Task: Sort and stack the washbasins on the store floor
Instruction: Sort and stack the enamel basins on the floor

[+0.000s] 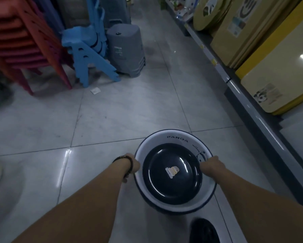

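In the lower centre of the frame, a round white washbasin point(178, 139) with a dark rim, a dark glossy bottom and the word PANDA on its inner wall is held above a grey tiled floor point(112, 109). The left hand point(132, 165), a beaded bracelet point(124, 157) at its wrist, and the right hand point(211, 164) each grip opposite sides of the rim with fingers curled closed around it. Stacked red stools point(24, 41), blue step stools point(87, 50) and grey stools point(126, 50) fill the upper left, and yellow tabletops point(269, 67) lean along a shelf on the right.
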